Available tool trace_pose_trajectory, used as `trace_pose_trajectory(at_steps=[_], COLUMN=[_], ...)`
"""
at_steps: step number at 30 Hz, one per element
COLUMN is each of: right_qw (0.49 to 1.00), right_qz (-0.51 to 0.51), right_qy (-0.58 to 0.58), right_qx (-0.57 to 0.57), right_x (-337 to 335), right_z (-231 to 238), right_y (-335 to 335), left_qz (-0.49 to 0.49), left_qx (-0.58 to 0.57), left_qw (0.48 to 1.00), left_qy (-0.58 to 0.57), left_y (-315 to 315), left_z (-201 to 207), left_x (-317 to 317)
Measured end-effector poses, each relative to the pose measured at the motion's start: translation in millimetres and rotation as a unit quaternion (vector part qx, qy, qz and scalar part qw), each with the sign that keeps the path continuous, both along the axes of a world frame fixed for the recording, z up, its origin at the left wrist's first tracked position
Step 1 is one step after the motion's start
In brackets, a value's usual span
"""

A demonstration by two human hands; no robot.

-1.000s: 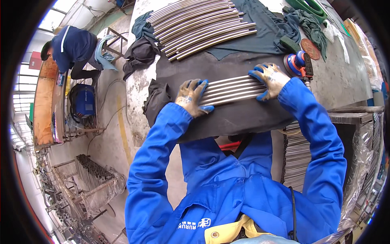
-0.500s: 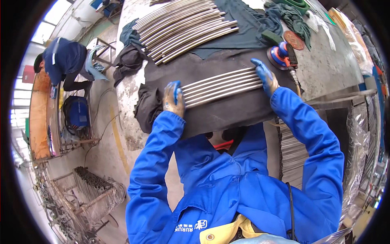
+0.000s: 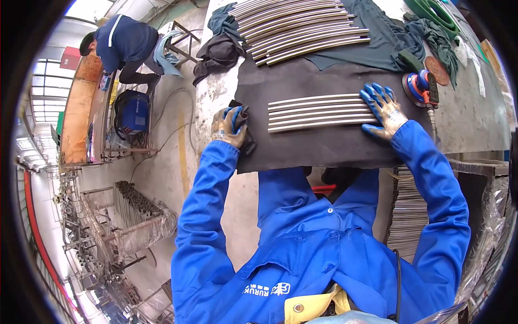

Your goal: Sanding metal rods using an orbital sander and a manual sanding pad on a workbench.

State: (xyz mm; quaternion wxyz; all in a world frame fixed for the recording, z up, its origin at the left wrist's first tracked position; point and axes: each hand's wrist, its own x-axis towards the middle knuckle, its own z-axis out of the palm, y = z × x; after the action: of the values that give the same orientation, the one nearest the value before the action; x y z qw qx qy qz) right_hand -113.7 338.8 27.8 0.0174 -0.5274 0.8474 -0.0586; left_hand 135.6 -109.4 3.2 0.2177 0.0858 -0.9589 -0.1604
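Observation:
Several slim metal rods (image 3: 318,112) lie side by side in a small row on the black sheet (image 3: 324,150) in front of me. At their right ends rests my right hand (image 3: 384,110), in a blue-and-grey work glove, fingers spread and touching the rods. My left hand (image 3: 229,127), gloved alike, has its fingers curled round a bunched dark cloth (image 3: 247,129) at the sheet's left edge, apart from the rods. Beyond, a larger batch of metal rods (image 3: 302,27) lies on a dark green cloth (image 3: 345,56).
A blue-and-black sander (image 3: 418,89) with a hose sits right of the sheet, beside a round reddish-brown disc (image 3: 437,70). A dark bundled cloth (image 3: 218,54) lies at the table's left edge. Further left, a person (image 3: 129,46) bends near a blue machine (image 3: 131,113).
My left hand has left the rods' left ends and closed on the dark cloth. My right hand's fingers have spread over the rods' right ends. The view has shifted leftward.

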Motion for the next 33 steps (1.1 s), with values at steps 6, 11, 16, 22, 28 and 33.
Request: trace_pose_trajectory(at_steps=[6,11,16,22,28,33], right_qw=[1.0,0.994,1.0,0.999,0.998,0.998], right_qz=[0.007,0.056,0.01,0.003,-0.026,-0.045], right_qy=[0.027,0.065,0.009,0.011,0.034,0.035], right_qx=[0.004,-0.063,0.001,0.033,0.04,0.039], right_x=[-0.4,-8.1,-0.6,1.4,4.5,11.1], right_z=[-5.8,-18.3,3.0,5.8,-1.4,-3.3], right_y=[5.9,-4.4,-1.2,-1.2,3.7,7.9], left_qz=[-0.122,-0.131,-0.159,0.043,0.012,-0.03], left_qx=[0.116,-0.053,-0.03,-0.084,-0.046,-0.017], left_qw=[0.984,0.988,0.977,0.989,0.997,0.997], left_qy=[0.053,-0.065,-0.142,-0.116,-0.065,-0.073], left_y=[149.8,257.9,193.8,73.5,31.1,29.9], left_z=[73.5,19.7,34.8,11.0,13.9,13.9], left_x=[-76.9,-161.5,-123.1,-47.1,-5.9,-7.5])
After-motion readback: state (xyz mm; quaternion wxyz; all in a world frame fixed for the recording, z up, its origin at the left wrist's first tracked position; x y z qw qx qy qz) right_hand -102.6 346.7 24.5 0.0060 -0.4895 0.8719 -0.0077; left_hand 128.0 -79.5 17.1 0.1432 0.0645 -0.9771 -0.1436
